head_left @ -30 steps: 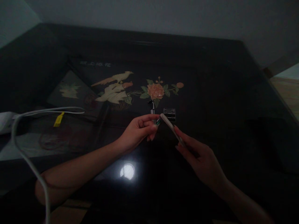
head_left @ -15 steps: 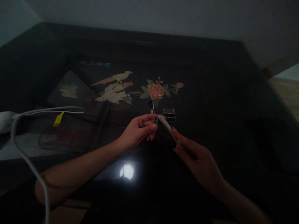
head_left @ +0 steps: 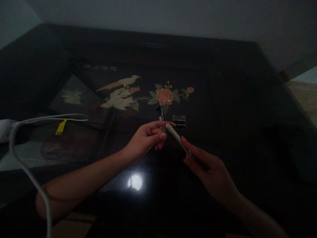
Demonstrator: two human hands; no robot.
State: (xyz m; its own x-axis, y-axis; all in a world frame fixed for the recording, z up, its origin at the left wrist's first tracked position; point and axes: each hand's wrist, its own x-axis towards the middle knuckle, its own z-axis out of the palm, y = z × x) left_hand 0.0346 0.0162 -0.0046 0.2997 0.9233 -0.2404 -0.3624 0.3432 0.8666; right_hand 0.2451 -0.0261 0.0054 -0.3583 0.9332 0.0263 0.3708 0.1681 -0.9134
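My left hand is over the dark table, thumb bent against curled fingers and index finger stretched to the right. What it pinches, if anything, is too dark and small to make out. My right hand is closed on the lower end of a slender pale object, seen nearly edge-on. Its tip meets or overlaps my left index finger. Right by that tip shows a small green speck. Behind my left fingers lies a thin black-and-white item, partly hidden. A small clear case lies just beyond the pale object.
The glossy dark table carries a bird-and-flower inlay. At left, a white cable with a yellow tag runs from a white device and passes in front of my left forearm. A lamp reflection shines near the front.
The pale object's tip has shifted slightly left along my left index finger. The green speck, earlier beside my left thumb, now shows beyond the tip. Both hands otherwise stay almost still.
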